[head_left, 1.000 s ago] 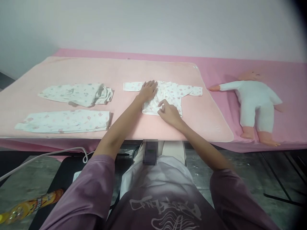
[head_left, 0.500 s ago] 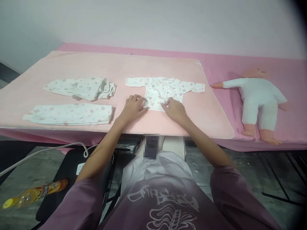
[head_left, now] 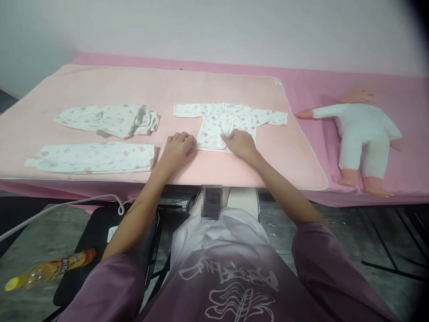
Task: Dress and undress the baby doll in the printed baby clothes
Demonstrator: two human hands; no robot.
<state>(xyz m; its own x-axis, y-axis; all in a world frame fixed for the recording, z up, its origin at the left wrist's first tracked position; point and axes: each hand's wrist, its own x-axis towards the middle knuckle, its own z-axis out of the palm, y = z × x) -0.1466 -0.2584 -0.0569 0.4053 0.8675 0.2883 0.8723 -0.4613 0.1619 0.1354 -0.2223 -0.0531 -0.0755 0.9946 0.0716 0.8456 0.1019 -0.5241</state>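
A white baby shirt (head_left: pixel 214 127) with a small pink print lies spread on the peach pad, its sleeves stretched out to both sides. My left hand (head_left: pixel 179 150) rests on the pad just left of the shirt's lower corner, fingers loosely bent and holding nothing. Over the lower right front of the shirt is my right hand (head_left: pixel 241 145), thumb and forefinger close together at the front opening; the cloth beneath its palm is hidden. To the left lie a folded printed baby garment (head_left: pixel 90 158) and, behind it, a more rumpled one (head_left: pixel 110 120).
A doll (head_left: pixel 363 134) in white lies on the pink cover (head_left: pixel 308 89), right of the peach pad (head_left: pixel 288 174). Below left, a yellow-capped drink bottle (head_left: pixel 50 269) lies on a black chair (head_left: pixel 80 264), with a white cable (head_left: pixel 67 203) above.
My left hand has moved left, off the shirt's hem. My right hand has shifted slightly up the shirt, and the shirt's front lies flatter, its rounded lower corner now showing. The view has tilted slightly.
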